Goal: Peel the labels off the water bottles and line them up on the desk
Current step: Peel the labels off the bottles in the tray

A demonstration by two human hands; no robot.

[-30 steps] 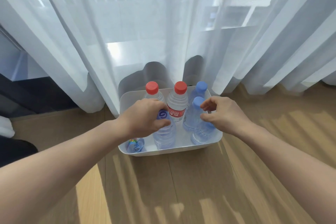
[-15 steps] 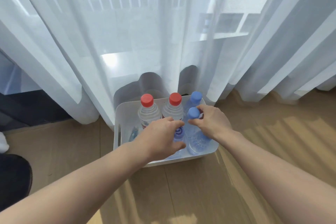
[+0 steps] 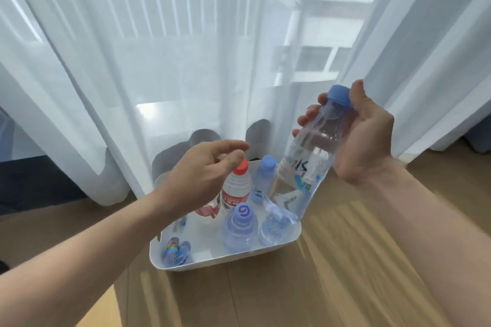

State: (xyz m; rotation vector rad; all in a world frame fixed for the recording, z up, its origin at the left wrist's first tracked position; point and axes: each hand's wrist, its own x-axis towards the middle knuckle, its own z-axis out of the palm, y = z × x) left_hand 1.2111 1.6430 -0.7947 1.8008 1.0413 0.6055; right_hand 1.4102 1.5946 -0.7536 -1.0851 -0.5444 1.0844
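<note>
Now one blue-capped water bottle [image 3: 313,151] is out of the white bin [image 3: 225,260].
Right hand [image 3: 364,135] squeezes it; left hand [image 3: 204,167] hangs loose, fingers apart. Next, pick at its label.

Two bare forearms enter the frame, one from the lower left and one from the lower right. No sleeve covers them up to the edges of the picture. The left hand [image 3: 204,167] and the right hand [image 3: 364,135] wear no glove, ring, watch or bracelet. The fingernails that show are short and plain, without polish.
</note>
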